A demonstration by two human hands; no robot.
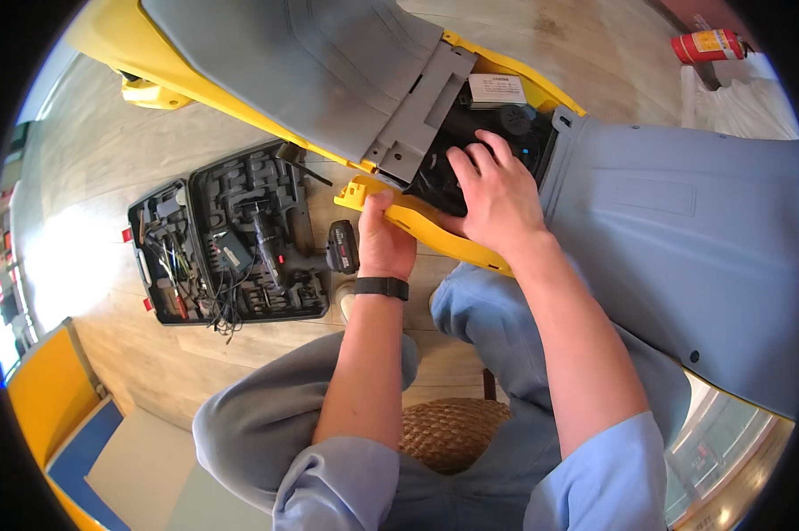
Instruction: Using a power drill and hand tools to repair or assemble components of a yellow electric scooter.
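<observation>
our left hand (387, 242) is closed round the yellow panel (435, 233) along the near side of the bay (457, 133). our right hand (500, 196) is loosely spread over the bay; we cannot tell whether its fingers grip anything inside. we'd do best to bear the panel evenly, without twisting it, and feel lightly among the parts. beyond, the white label (497, 89) has print too small to read. farther off, the red extinguisher (709, 46) has a yellow label (716, 42).
</observation>
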